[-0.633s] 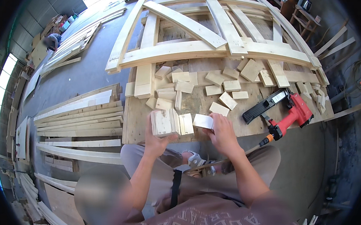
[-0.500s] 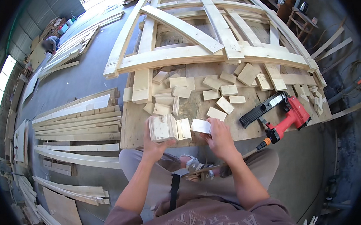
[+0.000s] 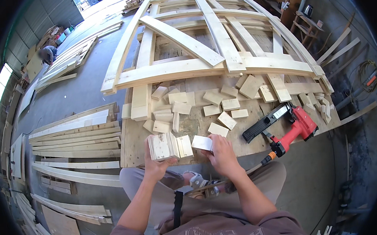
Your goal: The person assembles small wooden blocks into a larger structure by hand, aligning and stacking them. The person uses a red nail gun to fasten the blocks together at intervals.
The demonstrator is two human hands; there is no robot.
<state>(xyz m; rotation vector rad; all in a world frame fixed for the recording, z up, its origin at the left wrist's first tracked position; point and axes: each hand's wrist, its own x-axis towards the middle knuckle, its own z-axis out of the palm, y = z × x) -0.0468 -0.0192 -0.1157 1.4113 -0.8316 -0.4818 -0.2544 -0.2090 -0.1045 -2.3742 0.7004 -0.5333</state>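
My left hand is closed round a stack of small wood blocks, held at the near edge of the wooden workbench. One more wood piece sits at the stack's right end. In my right hand a single pale wood block is gripped, its face toward the stack with a small gap between. Loose wood blocks lie scattered on the bench just beyond both hands. A red and black nail gun rests to the right of my right hand, its hose running back toward my legs.
A large slatted wooden frame covers the bench's far part. Long boards lie stacked on the floor at left. A small wooden stand is at far right. Another person bends over boards at far left.
The view has shifted, so the bench and frame appear lower and farther left. Both hands keep their hold, and the right-hand block remains close to the stack.
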